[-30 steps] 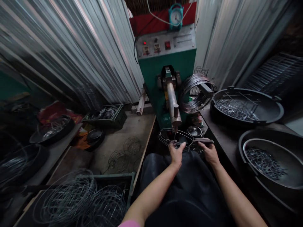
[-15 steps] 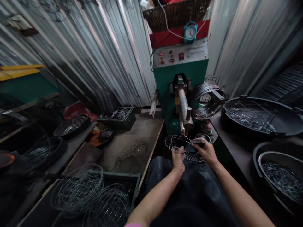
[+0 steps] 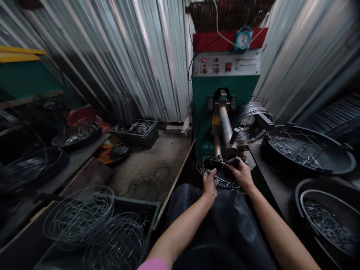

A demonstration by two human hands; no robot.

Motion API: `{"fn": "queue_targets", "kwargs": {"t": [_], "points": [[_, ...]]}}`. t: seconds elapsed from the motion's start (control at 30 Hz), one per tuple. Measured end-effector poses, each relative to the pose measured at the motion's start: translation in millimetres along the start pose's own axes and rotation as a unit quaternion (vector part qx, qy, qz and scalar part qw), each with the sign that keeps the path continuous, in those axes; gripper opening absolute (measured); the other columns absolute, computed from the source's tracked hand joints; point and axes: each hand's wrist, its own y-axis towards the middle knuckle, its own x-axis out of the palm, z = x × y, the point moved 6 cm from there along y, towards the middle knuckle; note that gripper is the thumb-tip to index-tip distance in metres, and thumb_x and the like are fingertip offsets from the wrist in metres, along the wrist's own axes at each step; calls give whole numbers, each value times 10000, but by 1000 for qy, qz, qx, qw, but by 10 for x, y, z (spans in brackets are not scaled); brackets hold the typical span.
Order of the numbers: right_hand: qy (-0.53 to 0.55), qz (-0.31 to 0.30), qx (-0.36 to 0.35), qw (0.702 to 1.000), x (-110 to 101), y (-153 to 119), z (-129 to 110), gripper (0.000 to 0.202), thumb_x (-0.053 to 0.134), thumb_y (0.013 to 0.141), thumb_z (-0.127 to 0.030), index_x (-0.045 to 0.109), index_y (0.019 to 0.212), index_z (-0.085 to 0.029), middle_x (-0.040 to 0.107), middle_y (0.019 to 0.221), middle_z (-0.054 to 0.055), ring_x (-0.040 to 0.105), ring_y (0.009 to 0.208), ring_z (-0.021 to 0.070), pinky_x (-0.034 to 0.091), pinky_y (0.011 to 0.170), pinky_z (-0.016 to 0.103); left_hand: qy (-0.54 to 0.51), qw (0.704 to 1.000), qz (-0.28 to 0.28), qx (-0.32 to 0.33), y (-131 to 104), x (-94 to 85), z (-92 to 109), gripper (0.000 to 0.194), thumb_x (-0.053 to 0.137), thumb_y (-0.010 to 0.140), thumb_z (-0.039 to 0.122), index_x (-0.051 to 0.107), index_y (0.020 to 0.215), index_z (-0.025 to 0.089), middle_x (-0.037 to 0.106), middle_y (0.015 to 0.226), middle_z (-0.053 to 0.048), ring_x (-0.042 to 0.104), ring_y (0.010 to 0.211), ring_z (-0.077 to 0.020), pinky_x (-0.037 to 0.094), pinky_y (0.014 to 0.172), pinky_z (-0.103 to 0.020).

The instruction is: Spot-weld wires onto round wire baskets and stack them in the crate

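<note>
A round wire basket (image 3: 201, 167) is tilted above my lap, just below the electrode arms of a green welding machine (image 3: 206, 90). My left hand (image 3: 210, 184) grips its near side, thumb on top. With my right hand (image 3: 242, 174) I pinch a small dark flat piece (image 3: 234, 162) against the basket's right rim, close under the upper electrode arm (image 3: 227, 127). The lower arm (image 3: 217, 145) reaches down to the basket's far rim. Whether the electrode tips touch the wire cannot be made out.
Wire rings and baskets fill a green crate (image 3: 153, 210) at lower left. Pans of small metal parts (image 3: 298, 148) (image 3: 329, 221) stand on the right. A wire coil (image 3: 250, 120) hangs beside the machine. More wire baskets (image 3: 159, 170) lie on the floor.
The view has turned a little left, so the machine appears farther right. My right hand and the dark piece are now closer beneath the electrode arm; both hands keep their hold.
</note>
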Motion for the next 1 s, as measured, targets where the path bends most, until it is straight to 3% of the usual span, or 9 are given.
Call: {"fn": "queue_targets", "kwargs": {"t": [0.13, 0.23, 0.3, 0.37, 0.43, 0.57, 0.77, 1.0], "points": [[-22, 0, -11, 1000, 26, 26, -89, 272, 670, 683, -462, 624, 764, -207, 652, 726, 16, 584, 699, 197, 453, 671, 311, -22, 999, -19, -18, 28, 39, -71, 443, 764, 507, 416, 475, 759, 194, 480, 683, 47, 486, 620, -84, 395, 597, -223], [9, -2, 22, 1000, -32, 39, -73, 273, 715, 644, -434, 641, 744, -191, 655, 712, 18, 588, 696, 195, 461, 682, 315, -35, 999, -25, -27, 45, 51, -116, 445, 760, 511, 419, 468, 761, 194, 467, 672, 56, 490, 616, -82, 410, 616, -233], [96, 45, 65, 992, -195, 19, 12, 297, 723, 636, -438, 646, 761, -179, 665, 748, 31, 602, 720, 198, 475, 697, 327, -32, 999, -21, -22, 56, 34, -107, 432, 755, 521, 406, 455, 748, 194, 470, 674, 56, 489, 621, -79, 412, 625, -231], [195, 134, 95, 967, -430, -61, 148, 308, 724, 636, -441, 636, 777, -182, 664, 775, 29, 612, 727, 191, 493, 697, 329, -25, 1000, -14, -2, 66, -8, -62, 417, 752, 531, 387, 449, 741, 193, 484, 688, 52, 493, 638, -78, 415, 640, -227], [230, 189, 100, 949, -606, -183, 283, 303, 743, 620, -424, 624, 773, -190, 656, 773, 15, 614, 724, 180, 504, 695, 321, -29, 999, -11, 17, 74, -62, -13, 411, 753, 534, 375, 454, 749, 194, 492, 696, 50, 501, 649, -78, 429, 664, -236], [171, 118, 99, 973, -560, -341, 429, 320, 776, 586, -392, 642, 807, -204, 669, 822, 24, 618, 806, 204, 504, 756, 336, -71, 997, -22, -34, 93, -162, -52, 413, 733, 562, 417, 480, 803, 198, 496, 678, 38, 538, 640, -110, 479, 712, -325], [139, 7, 81, 987, -294, -254, 386, 319, 745, 644, -419, 660, 861, -202, 684, 913, 55, 616, 891, 230, 479, 845, 376, -115, 986, 16, -122, 146, -325, -138, 322, 638, 692, 428, 474, 828, 186, 534, 704, -18, 581, 657, -156, 516, 730, -390], [118, -5, 45, 992, -233, -227, 211, 298, 716, 679, -437, 657, 845, -197, 680, 882, 57, 622, 861, 230, 490, 818, 371, -143, 980, -5, -134, 181, -338, -109, 326, 581, 739, 464, 464, 856, 183, 559, 775, -54, 607, 693, -181, 534, 709, -414]]}}
